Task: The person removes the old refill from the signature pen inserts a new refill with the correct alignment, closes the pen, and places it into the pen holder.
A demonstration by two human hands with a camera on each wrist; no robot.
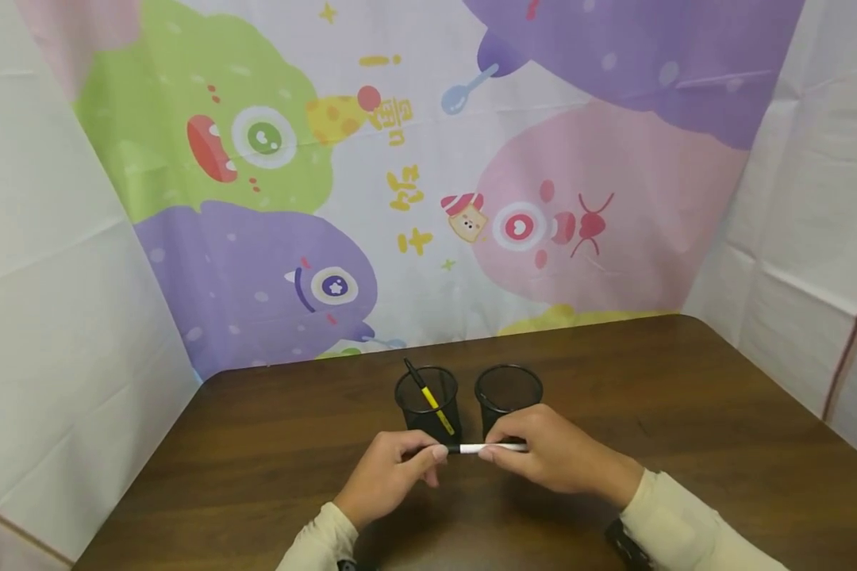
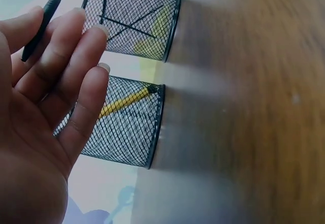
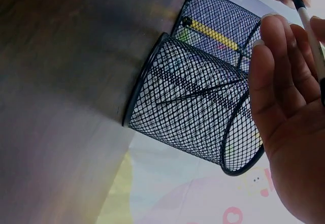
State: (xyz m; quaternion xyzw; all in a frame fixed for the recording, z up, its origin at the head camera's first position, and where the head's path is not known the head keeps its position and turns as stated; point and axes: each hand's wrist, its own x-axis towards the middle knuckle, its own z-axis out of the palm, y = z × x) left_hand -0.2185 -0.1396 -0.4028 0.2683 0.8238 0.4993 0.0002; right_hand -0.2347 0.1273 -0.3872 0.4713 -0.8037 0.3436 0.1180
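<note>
Two hands hold one white marker (image 1: 473,449) between them, so neither is nearer: the left hand (image 1: 389,474) pinches its dark end, the right hand (image 1: 564,454) its white barrel, fingers closed to the marker's thickness. Its long axis runs side to side, dark end pointing left, above the tabletop (image 1: 257,452). Just beyond stand the left cup (image 1: 409,419), with a yellow pen (image 1: 428,395), and right cup (image 1: 509,365).

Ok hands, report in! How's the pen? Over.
Left hand pinching one end of pen. Right hand pinching white part. Two cups just beyond, nothing seems in the way.
</note>
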